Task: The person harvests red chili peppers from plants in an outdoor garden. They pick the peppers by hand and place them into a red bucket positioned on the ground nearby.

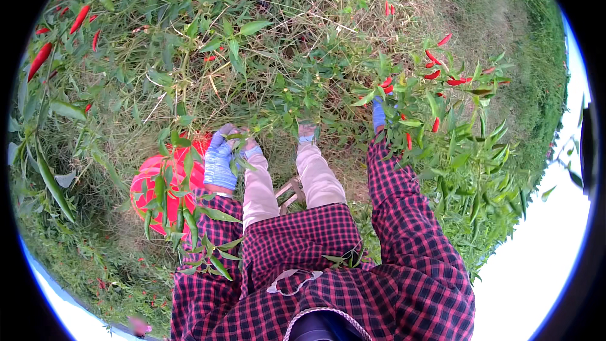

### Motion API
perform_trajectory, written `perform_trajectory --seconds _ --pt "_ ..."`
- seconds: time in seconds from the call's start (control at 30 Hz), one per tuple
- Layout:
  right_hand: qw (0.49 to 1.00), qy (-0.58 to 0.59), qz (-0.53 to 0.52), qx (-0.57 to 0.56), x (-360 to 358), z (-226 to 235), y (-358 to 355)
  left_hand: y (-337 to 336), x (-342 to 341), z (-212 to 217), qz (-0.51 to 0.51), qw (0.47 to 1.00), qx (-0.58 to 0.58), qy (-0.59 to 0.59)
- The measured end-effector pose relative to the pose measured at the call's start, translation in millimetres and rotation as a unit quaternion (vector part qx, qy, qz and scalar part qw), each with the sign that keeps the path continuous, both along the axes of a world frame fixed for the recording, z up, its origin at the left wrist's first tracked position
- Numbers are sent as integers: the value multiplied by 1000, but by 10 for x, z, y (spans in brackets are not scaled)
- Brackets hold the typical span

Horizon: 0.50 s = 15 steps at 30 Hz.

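Observation:
My left hand (219, 165), in a pale blue and white glove, is beside a bright red rounded container (146, 183) that leaves and hanging green chilies (160, 192) partly cover. Its fingers are curled together, and what they hold, if anything, is hidden. My right hand (379, 113), gloved in blue, reaches into a chili plant on the right. Red chilies (386, 81) are at its fingertips, but leaves cover most of the fingers. More red chilies (432, 75) stand out from the same plant, just right of that hand.
A chili branch with large red pods (40, 62) and a long green chili (53, 186) rises at the left. Dry grass and low stems (278, 44) cover the ground ahead. My feet (307, 132) stand apart before a small wooden stool (289, 191). A distant pink figure (139, 326) is at lower left.

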State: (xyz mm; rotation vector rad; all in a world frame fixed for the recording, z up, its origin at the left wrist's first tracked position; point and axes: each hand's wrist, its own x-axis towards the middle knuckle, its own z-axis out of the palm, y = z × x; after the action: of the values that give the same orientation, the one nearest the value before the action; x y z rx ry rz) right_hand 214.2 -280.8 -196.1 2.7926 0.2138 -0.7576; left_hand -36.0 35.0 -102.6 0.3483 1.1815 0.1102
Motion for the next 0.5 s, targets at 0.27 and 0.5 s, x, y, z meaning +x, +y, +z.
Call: perform_trajectory --seconds 0.27,0.5 --pt "991 102 14 81 44 -340 -385 21 27 96 -14 1000 5 7" --pt "977 175 88 -89 93 -164 173 25 -21 58 -23 1000 4 15"
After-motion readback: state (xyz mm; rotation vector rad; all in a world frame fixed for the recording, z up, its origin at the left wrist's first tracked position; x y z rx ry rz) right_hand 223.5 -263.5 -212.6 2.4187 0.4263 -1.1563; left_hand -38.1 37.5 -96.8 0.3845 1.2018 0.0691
